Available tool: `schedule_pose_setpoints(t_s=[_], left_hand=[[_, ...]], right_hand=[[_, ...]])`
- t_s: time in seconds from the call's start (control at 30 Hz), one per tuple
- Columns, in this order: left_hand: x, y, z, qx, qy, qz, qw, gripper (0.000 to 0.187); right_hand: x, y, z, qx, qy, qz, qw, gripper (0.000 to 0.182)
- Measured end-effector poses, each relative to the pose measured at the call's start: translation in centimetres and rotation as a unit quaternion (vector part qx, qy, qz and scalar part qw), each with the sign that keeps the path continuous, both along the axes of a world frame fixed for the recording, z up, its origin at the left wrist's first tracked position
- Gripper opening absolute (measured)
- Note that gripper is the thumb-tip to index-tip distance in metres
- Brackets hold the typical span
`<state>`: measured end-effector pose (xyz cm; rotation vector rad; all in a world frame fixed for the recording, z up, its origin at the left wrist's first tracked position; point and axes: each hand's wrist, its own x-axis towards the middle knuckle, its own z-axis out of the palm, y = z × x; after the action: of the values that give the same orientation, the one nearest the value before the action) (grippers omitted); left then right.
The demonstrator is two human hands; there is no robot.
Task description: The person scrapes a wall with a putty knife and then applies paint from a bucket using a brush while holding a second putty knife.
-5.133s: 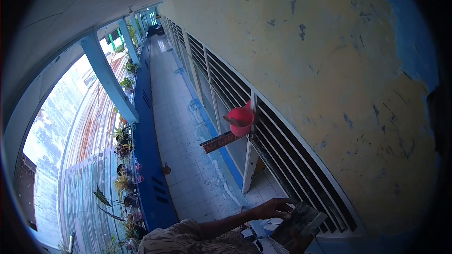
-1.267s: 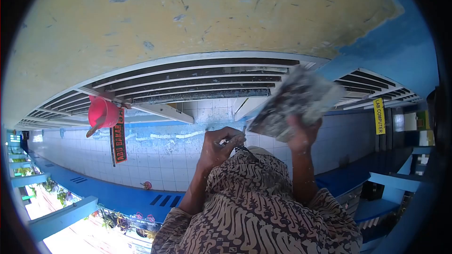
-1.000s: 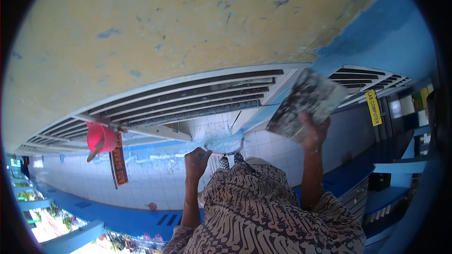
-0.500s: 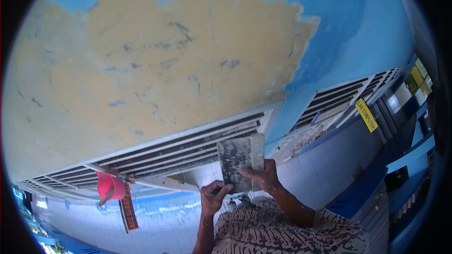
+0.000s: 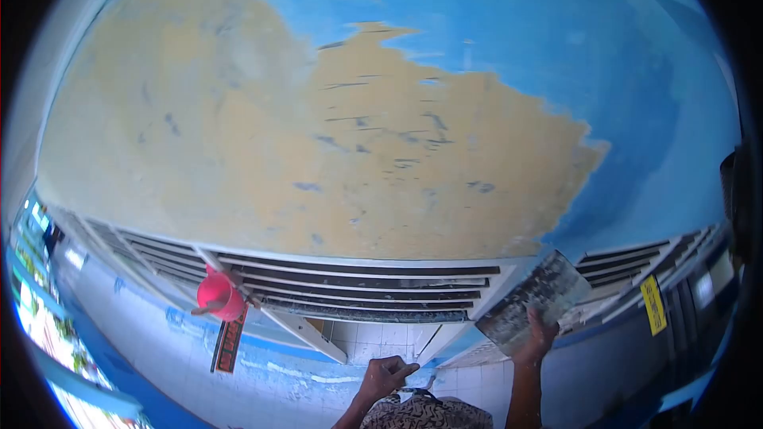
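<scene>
My right hand [image 5: 539,338] grips a flat rectangular board [image 5: 536,294] by its lower right side, thumb across its face. Dark grey and whitish smears cover the board, which is tilted in front of the vent slats. Lower and to the left, my left hand [image 5: 386,377] is closed, with thumb and forefinger pressed together. It is apart from the board, and whatever it may hold I cannot make out. Above both hands spreads a wall with a large tan patch [image 5: 262,151], streaked with dark marks and bordered by blue paint [image 5: 540,24].
White-framed louvre slats [image 5: 358,286] run below the tan patch. A pink bucket [image 5: 219,294] hangs on them at the left, above a dark sign with orange lettering [image 5: 229,345]. A yellow sign [image 5: 653,306] projects at the right. Pale floor tiles [image 5: 302,389] show far below.
My right hand has carried the board to the right, away from my left hand, which has dropped lower. The view has tilted and turned, showing more of the wall.
</scene>
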<state>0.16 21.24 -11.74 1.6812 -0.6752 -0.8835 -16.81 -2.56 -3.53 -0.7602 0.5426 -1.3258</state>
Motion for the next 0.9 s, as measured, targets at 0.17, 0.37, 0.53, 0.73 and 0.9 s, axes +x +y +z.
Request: schedule_pose_setpoints(t_s=[0.17,0.37,0.53,0.73,0.9], left_hand=[[1.1,1.6,-2.9,-0.102,-0.133,0.038,0.985,0.025],[2.7,3.2,3.6,0.026,0.03,0.16,0.986,0.022],[4.0,5.4,0.8,-0.019,-0.154,0.218,0.963,0.035],[3.6,7.3,0.5,-0.072,-0.057,0.123,0.988,0.074],[1.9,7.4,-0.9,-0.14,0.155,0.148,0.967,0.044]], right_hand=[[0.3,1.4,-0.3,0.009,0.084,0.048,0.995,0.049],[3.5,5.8,-1.5,0.05,0.211,0.123,0.968,0.053],[5.0,6.9,-1.6,-0.018,0.302,0.194,0.933,0.049],[8.0,8.5,-1.8,-0.13,0.417,0.359,0.825,0.037],[11.4,11.5,-3.3,-0.127,0.441,0.549,0.698,0.035]])
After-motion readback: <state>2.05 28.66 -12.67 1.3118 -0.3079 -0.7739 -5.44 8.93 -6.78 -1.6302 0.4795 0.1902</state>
